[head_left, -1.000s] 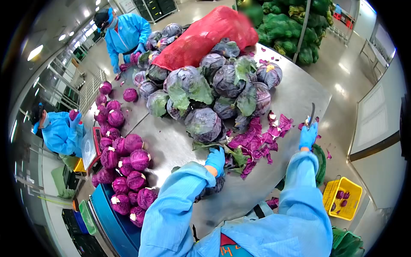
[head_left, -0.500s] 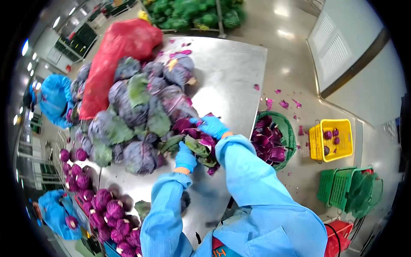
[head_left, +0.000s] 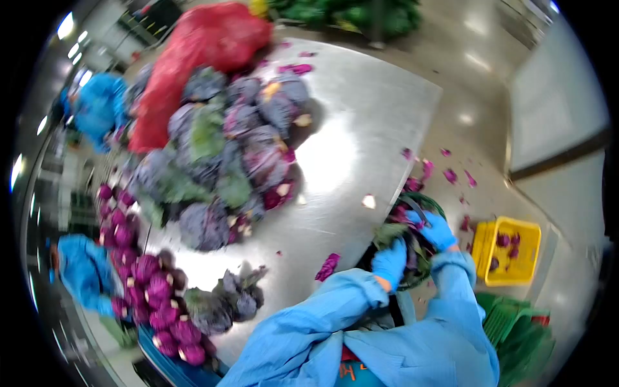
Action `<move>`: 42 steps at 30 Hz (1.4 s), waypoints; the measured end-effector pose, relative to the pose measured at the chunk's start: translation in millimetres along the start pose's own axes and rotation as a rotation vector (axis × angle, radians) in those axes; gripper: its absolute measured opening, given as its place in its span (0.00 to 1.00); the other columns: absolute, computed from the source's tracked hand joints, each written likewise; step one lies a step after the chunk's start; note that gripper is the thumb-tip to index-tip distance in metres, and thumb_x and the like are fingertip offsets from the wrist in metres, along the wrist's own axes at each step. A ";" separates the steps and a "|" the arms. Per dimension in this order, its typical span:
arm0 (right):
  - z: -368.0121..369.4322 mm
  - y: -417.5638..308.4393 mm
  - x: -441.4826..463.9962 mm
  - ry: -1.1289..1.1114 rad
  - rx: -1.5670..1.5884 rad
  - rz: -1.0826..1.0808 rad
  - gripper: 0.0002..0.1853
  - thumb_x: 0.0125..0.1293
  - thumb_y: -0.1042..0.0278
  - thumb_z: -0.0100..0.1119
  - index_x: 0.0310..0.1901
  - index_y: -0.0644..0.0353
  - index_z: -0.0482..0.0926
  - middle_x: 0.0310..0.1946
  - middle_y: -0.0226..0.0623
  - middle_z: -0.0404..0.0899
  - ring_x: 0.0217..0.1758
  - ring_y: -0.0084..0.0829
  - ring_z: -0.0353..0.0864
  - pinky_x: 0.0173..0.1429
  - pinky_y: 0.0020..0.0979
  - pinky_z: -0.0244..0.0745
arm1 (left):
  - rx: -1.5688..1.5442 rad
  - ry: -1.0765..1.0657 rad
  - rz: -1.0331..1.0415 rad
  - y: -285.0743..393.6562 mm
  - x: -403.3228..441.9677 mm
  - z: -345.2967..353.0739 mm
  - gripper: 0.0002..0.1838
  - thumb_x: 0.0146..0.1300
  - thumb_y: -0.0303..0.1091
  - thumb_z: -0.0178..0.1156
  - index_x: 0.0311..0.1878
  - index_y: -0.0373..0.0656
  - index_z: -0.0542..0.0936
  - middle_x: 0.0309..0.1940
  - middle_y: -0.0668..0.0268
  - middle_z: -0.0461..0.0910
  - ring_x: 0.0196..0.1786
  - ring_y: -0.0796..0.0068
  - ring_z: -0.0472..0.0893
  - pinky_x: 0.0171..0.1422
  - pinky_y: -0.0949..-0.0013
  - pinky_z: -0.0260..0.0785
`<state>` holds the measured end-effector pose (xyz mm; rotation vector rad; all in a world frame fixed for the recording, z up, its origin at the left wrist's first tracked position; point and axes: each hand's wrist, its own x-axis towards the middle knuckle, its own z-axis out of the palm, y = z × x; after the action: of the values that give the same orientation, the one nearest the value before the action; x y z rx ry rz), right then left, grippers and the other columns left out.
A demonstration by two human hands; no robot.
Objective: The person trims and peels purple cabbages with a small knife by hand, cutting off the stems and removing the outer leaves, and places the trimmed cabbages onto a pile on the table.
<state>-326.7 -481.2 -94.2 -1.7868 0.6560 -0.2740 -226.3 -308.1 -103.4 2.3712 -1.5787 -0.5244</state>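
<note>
Both my gloved hands are over the green mesh basket (head_left: 440,205) beside the table's right edge. My left hand (head_left: 391,261) is closed around loose cabbage leaves (head_left: 389,233), green and purple. Just right of it, my right hand (head_left: 436,231) grips a curved knife (head_left: 416,208), with purple leaves against its fingers. Untrimmed cabbages (head_left: 205,224) are piled on the steel table (head_left: 361,84), well to the left of my hands. A single purple leaf (head_left: 327,266) lies near the table's front edge.
Peeled purple cabbages (head_left: 160,289) line the left side. A red mesh sack (head_left: 203,48) lies behind the pile. Two co-workers (head_left: 97,109) are at the far left. A yellow crate (head_left: 508,251) and green crates (head_left: 506,319) stand on the floor at right.
Both my hands have moved right from the table to the mesh basket, taking the leaves along. The view has shifted, and the table surface beside the pile shows fewer leaves.
</note>
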 end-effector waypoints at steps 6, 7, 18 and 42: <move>-9.1 69.6 -41.4 0.560 0.113 0.275 0.20 0.66 0.78 0.51 0.60 0.62 0.76 0.55 0.34 0.80 0.52 0.27 0.79 0.59 0.29 0.73 | -0.279 -0.685 0.198 -35.5 -13.4 -79.7 0.41 0.55 0.53 0.65 0.69 0.43 0.66 0.61 0.46 0.71 0.58 0.43 0.76 0.62 0.54 0.70; -7.4 56.0 -39.2 0.641 0.220 0.311 0.20 0.65 0.79 0.51 0.60 0.64 0.75 0.53 0.35 0.80 0.50 0.25 0.78 0.57 0.28 0.73 | -0.324 -0.604 0.172 -53.3 -19.9 -89.0 0.41 0.58 0.54 0.63 0.71 0.44 0.63 0.64 0.46 0.69 0.60 0.43 0.74 0.65 0.55 0.67; 290.9 -175.5 0.3 -0.422 0.937 0.505 0.21 0.64 0.68 0.55 0.58 0.63 0.75 0.52 0.38 0.79 0.46 0.33 0.81 0.49 0.34 0.78 | -0.430 0.538 -0.447 -206.8 -187.9 -278.9 0.31 0.62 0.44 0.67 0.65 0.40 0.72 0.53 0.54 0.78 0.50 0.64 0.79 0.55 0.66 0.72; 458.8 -240.1 0.5 -0.282 0.118 0.572 0.18 0.58 0.53 0.68 0.40 0.60 0.85 0.20 0.29 0.77 0.18 0.21 0.72 0.22 0.27 0.66 | -1.360 0.894 -0.651 -355.8 -368.9 -196.3 0.33 0.50 0.37 0.77 0.57 0.37 0.72 0.48 0.67 0.79 0.49 0.75 0.78 0.60 0.71 0.69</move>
<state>-27.5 -66.1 -14.9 -1.4188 0.8907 0.3160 24.9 170.1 -6.6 1.4831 0.0906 -0.3398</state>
